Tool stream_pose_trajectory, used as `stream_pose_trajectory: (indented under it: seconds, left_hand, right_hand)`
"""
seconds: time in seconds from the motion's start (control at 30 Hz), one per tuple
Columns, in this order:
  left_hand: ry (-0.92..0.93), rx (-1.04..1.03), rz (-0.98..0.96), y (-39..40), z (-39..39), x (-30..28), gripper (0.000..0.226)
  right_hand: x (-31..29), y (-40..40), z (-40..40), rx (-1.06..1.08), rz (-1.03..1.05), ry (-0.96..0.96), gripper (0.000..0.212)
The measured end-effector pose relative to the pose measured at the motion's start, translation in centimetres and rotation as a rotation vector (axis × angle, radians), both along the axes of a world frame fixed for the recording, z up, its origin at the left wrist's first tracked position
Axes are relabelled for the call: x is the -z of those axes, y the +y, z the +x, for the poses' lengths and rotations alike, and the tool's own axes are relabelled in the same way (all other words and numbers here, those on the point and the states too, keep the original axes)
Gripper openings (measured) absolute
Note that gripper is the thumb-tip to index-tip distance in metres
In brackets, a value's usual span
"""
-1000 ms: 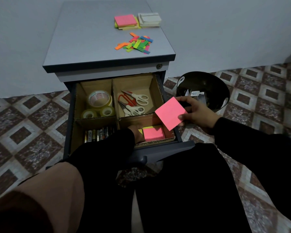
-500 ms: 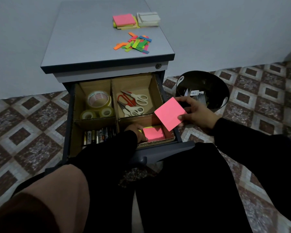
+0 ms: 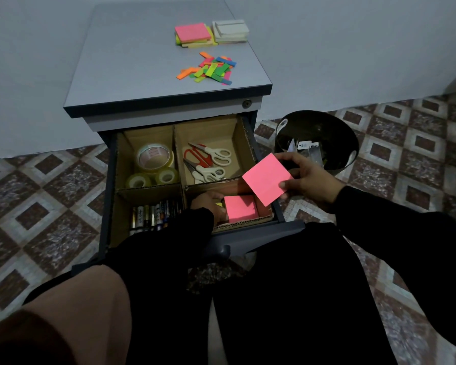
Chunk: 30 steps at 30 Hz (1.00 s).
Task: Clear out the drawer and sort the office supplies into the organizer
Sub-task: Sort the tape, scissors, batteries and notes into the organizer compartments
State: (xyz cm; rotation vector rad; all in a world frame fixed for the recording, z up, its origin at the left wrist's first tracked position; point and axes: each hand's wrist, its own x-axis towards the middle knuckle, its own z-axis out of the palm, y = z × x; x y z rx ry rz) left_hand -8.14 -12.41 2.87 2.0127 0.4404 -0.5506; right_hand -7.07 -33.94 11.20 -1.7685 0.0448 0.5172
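Note:
The open drawer holds a cardboard organizer (image 3: 244, 133) with four compartments. My right hand (image 3: 307, 177) pinches a pink sticky-note pad (image 3: 267, 179) just above the drawer's right edge. My left hand (image 3: 208, 206) is down in the near-right compartment, its fingers against a pink pad (image 3: 240, 208) lying there; whether it grips the pad is hidden. Tape rolls (image 3: 154, 164) fill the far-left compartment, scissors (image 3: 208, 162) the far-right, batteries (image 3: 153, 216) the near-left.
On the cabinet top (image 3: 132, 64) lie a stack of pink and yellow sticky pads (image 3: 194, 34), a white pad stack (image 3: 231, 31) and several coloured flag strips (image 3: 211, 69). A black bin (image 3: 317, 138) stands on the tiled floor right of the drawer.
The pink pad in my right hand has shifted slightly left over the drawer. My left hand has stayed in the near-right compartment against the pink pad.

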Motion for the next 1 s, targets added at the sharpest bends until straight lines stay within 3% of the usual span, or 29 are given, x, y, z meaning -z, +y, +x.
stream_pose_trajectory:
  seconds: [0.07,0.17,0.3,0.4,0.5,0.57,0.63,0.77,1.0]
  left_hand:
    - [0.037,-0.059,-0.111,0.0,0.1,0.1,0.055]
    - [0.057,-0.060,-0.111,0.0,0.0,0.4,0.045]
    - [0.046,0.148,0.073,0.4,0.3,0.3,0.050]
    - [0.086,0.207,0.099,0.4,0.4,-0.3,0.054]
    - [0.176,0.124,-0.083,0.4,0.4,-1.3,0.050]
    - [0.185,0.118,-0.119,0.3,0.4,-3.0,0.028]
    - [0.159,0.074,-0.183,0.5,0.5,-4.7,0.017]
    - [-0.013,-0.048,-0.299,1.3,0.5,-8.0,0.025]
    - [-0.170,0.073,-0.330,3.4,-1.1,-11.5,0.023]
  right_hand:
    - [0.0,0.0,0.0,0.001,-0.005,0.002,0.058]
    - [-0.1,0.2,0.0,0.002,-0.002,0.008,0.058]
    - [-0.6,0.8,-0.3,-0.007,-0.009,0.004,0.056]
    - [-0.8,1.1,-0.4,-0.011,-0.009,0.004,0.054]
    - [-1.2,1.4,-0.5,-0.009,0.001,0.015,0.054]
    - [-1.4,1.6,-0.4,-0.019,0.002,-0.003,0.055]
    - [-1.6,2.0,-0.3,-0.034,0.007,-0.029,0.056]
    - [-2.5,2.8,-0.3,-0.088,0.001,-0.087,0.056]
    - [-4.3,5.1,-0.8,-0.140,-0.035,-0.145,0.051]
